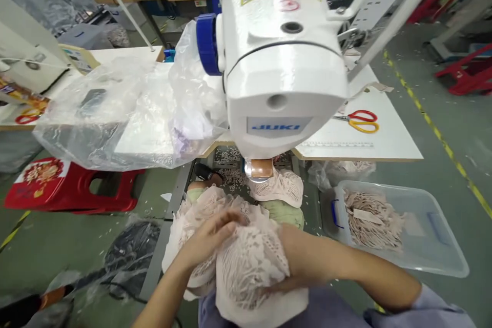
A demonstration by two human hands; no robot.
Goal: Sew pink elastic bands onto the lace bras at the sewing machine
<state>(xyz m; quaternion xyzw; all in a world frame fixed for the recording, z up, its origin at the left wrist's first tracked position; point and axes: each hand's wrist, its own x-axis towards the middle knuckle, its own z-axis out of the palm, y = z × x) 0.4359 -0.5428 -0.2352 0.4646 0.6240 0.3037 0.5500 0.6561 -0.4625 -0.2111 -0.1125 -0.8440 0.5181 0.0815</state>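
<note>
In my lap lies a heap of pale pink lace bras (203, 261), with one moulded lace cup (251, 266) in front. My left hand (215, 230) is bent over the top of this bra, its fingers gripping the lace edge. My right hand (294, 261) wraps the bra's right side. Its fingers are slightly blurred and partly hidden by fabric. Beyond my hands, another lace bra (282, 188) sits beneath the head of a white JUKI sewing machine (284, 77), with one end under the machine's round metal tip.
A clear plastic bin (418, 220) with bundled pale straps (374, 218) stands at the right. Red-and-yellow-handled scissors (363, 121) lie on the white table (388, 143). A plastic bag (149, 113) hangs over the left table edge, above a red stool (80, 189).
</note>
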